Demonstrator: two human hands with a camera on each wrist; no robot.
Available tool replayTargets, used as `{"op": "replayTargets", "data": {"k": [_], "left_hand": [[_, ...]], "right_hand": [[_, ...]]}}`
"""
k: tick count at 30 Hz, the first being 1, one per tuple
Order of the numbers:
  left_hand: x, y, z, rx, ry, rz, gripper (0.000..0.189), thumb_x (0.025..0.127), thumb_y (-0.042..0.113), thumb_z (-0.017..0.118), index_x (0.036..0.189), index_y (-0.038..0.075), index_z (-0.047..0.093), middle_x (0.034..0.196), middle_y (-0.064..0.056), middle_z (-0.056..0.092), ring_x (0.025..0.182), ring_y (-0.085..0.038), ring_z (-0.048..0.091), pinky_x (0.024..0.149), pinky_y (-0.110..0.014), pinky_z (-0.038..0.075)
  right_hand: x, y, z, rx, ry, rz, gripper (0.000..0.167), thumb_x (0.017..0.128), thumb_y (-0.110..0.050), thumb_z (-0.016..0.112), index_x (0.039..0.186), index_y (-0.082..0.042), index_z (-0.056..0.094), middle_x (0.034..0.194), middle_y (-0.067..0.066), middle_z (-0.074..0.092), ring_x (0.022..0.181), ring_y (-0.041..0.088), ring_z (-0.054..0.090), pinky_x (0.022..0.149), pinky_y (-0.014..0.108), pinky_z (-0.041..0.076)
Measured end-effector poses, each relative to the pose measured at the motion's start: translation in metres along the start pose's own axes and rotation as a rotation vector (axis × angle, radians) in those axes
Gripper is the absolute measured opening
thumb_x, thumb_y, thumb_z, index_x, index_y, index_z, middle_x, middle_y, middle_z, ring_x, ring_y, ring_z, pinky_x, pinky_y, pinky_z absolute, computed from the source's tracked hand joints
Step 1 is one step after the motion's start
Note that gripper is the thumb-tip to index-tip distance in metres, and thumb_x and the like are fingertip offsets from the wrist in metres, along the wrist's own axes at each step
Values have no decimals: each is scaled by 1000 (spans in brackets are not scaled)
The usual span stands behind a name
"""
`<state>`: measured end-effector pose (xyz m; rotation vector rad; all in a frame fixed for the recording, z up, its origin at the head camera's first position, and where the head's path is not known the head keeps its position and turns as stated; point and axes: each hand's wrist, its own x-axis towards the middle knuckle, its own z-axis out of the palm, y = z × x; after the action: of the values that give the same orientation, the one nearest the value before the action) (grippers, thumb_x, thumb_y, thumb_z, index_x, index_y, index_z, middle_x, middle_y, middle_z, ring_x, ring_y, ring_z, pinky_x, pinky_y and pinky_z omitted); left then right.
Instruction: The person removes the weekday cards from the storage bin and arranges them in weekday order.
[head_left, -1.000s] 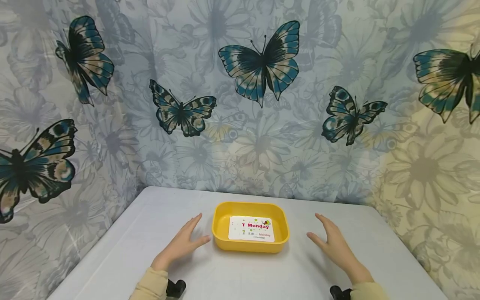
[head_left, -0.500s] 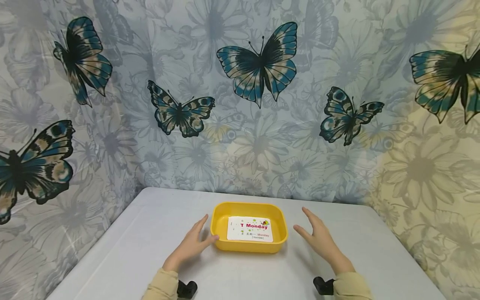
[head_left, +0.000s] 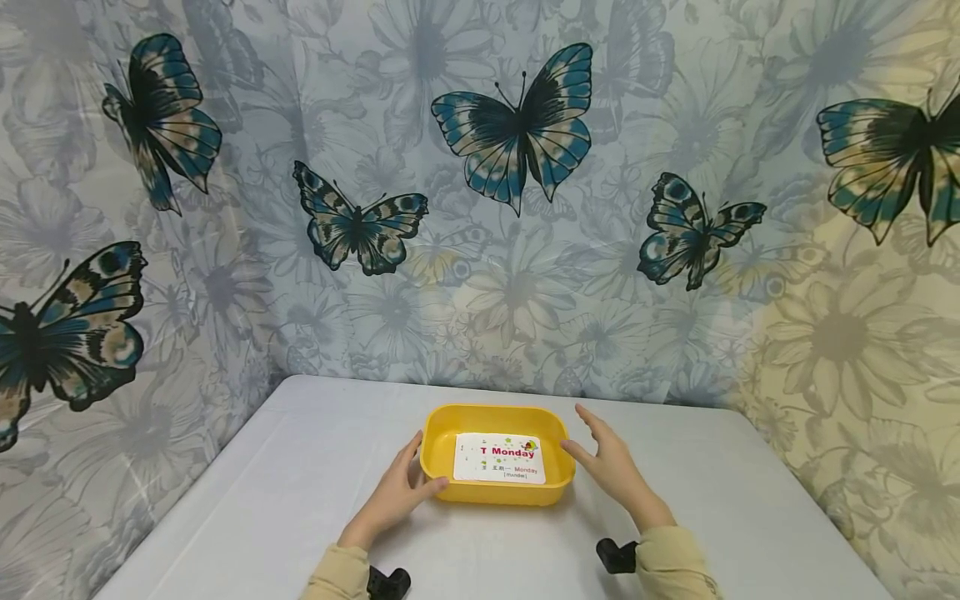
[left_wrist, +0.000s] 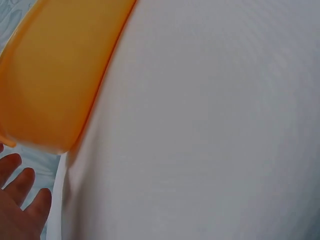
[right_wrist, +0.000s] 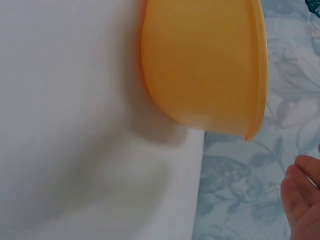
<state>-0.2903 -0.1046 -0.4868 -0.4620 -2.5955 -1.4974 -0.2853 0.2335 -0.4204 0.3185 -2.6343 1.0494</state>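
1. On the white table (head_left: 300, 467), a yellow tray (head_left: 495, 493) sat between the left hand (head_left: 393, 493) and right hand (head_left: 613, 469), fingers spread, neither gripping; contact was unclear.
2. It looked light, stiff and perhaps slippery.
3. Its opposite ends seemed the best holds; tilting could have slid the card (head_left: 500, 458) inside.

At lower centre, the tray (head_left: 498, 494) is yellow, its card (head_left: 500, 460) white with red lettering (head_left: 510, 452); the table (head_left: 315, 442) is white, the backdrop (head_left: 517, 300) mostly grey-blue floral with teal-and-black butterflies (head_left: 522, 129).
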Motion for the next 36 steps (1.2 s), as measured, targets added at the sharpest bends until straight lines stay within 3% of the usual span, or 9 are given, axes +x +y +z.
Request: {"op": "replayTargets", "data": {"k": [6,13,23,29,36], "left_hand": [[1,-3,6,-72,-2,7,93,80,39,72,149,9,16,149,-15,23,133,-32,25,104,-50,24],[0,-8,12,-145,3,30,92,83,30,71,149,7,13,148,-16,25,134,-32,25,105,-49,22],[0,-12,14,-132,17,-1,91,84,33,69,150,13,11,151,-8,18,135,-25,22,107,-42,21],[0,-11,13,-130,5,-9,89,86,33,67,150,15,10,151,-9,19,135,-25,23,106,-41,23],[-1,-11,12,-103,-6,-44,88,86,37,66,150,24,8,151,-9,18,135,-27,22,106,-42,23]], "right_hand": [[7,-11,11,50,-26,44,68,88,-26,65,143,-2,32,142,23,34,120,48,39,93,55,38],[14,-20,25,138,-37,62,72,84,-28,69,142,-1,34,141,21,36,124,41,37,99,50,33],[24,-28,39,158,-56,78,76,81,-33,72,140,0,37,140,21,38,125,39,37,101,49,32],[30,-31,44,157,-76,120,72,83,-25,72,139,2,37,138,23,39,125,39,37,101,49,32],[34,-31,49,160,-123,193,77,80,-32,73,139,1,36,137,27,39,121,45,39,98,54,34]]}}
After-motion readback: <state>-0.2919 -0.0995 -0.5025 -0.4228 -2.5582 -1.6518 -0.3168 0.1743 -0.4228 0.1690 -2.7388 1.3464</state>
